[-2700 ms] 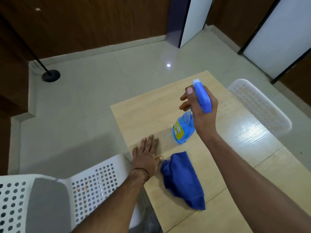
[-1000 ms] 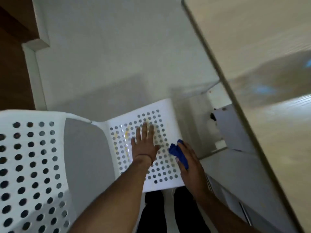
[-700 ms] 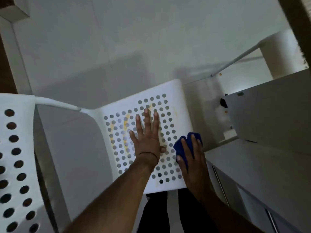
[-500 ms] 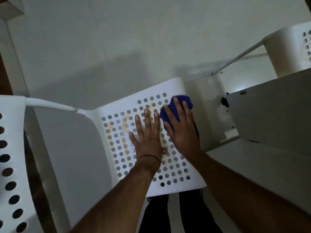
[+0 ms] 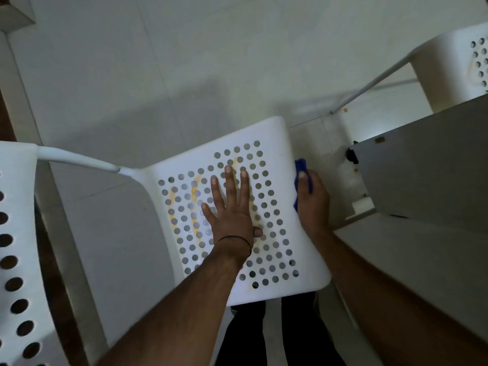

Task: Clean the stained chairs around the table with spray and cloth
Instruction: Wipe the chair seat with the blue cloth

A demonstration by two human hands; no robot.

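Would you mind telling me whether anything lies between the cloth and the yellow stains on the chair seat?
Yes: the left hand lies flat on the seat, between the cloth held by the right hand at the seat's right edge and most of the yellow stains.

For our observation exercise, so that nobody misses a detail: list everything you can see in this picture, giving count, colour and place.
Seat: one, white, holed, centre.
Stains: several streaks, yellow, mostly on the seat's left half.
Cloth: one, blue, at the seat's right edge.
Chair back: one, white, holed, far left, joined to the seat by a tube.
Second chair: one, white, top right.
Table: one, grey underside, right.
Floor: pale tiles, below everything.
Wristband: one, dark, left wrist.
Trousers: dark, bottom centre.
Left hand: flat on the seat, fingers spread.
Right hand: grips the cloth.
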